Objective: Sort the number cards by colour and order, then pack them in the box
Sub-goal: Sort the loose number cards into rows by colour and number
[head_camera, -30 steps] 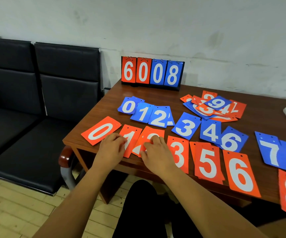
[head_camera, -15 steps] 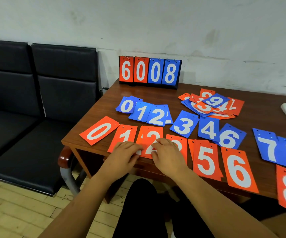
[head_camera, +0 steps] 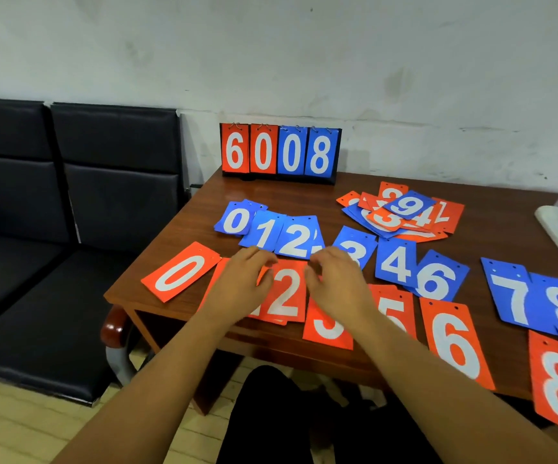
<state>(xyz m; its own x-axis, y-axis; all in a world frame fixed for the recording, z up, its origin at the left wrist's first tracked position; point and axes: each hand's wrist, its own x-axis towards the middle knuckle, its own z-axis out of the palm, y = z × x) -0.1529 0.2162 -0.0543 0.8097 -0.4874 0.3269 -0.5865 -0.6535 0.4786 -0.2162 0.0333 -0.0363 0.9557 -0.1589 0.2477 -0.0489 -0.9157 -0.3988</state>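
The left hand (head_camera: pixel 241 279) and the right hand (head_camera: pixel 336 279) sit on either side of the flat orange plastic card printed with a white 2 (head_camera: pixel 284 293), fingers curled loosely at its top corners. Neither grip looks clamped on it; whether the fingertips touch the card I cannot tell. Judging by the layout, they are squaring this card into its slot, since it lies between the orange 0 card (head_camera: pixel 180 274) on the left and the orange 3 card (head_camera: pixel 329 326) on the right. An orange 1 seems mostly hidden under the left hand.

Behind runs the matching blue row (head_camera: pixel 394 262), 0 to 8 with gaps, so each colour reads in order. An unsorted heap of mixed cards (head_camera: pixel 405 211) waits further back, right of centre. No box for packing is visible.

All of it lies on a dark brown wooden desk (head_camera: pixel 304 192), with a standing flip scoreboard reading 6008 (head_camera: pixel 279 150) at its far edge. Black padded seats (head_camera: pixel 70 195) stand left, against a scuffed white wall (head_camera: pixel 271 55).
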